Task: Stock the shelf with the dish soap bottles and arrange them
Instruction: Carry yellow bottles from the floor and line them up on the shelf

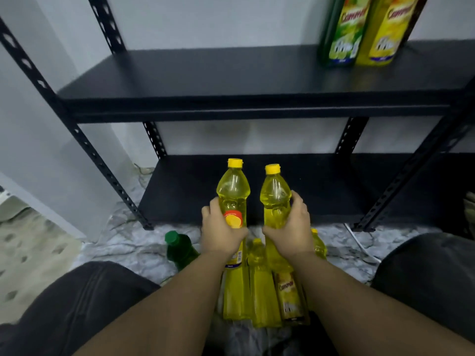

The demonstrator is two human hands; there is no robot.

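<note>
My left hand [221,231] grips a yellow dish soap bottle [233,191] with a yellow cap around its waist. My right hand [291,226] grips a second yellow bottle [275,199] the same way. Both bottles stand upright, side by side, in front of the lower black shelf [321,191]. Below my wrists another yellow bottle [259,283] stands on the floor between them, and a further yellow one [318,246] shows behind my right wrist. A green bottle [180,250] with a green cap stands to the left. On the upper shelf [231,75], at the far right, stand a green bottle [343,32] and a yellow bottle [385,32].
The black metal rack has slotted uprights [102,165] at left and right [401,181]. The floor is marbled grey [123,242]. My knees in dark trousers [84,304] flank the bottles. A white cable [359,242] lies on the floor at the right.
</note>
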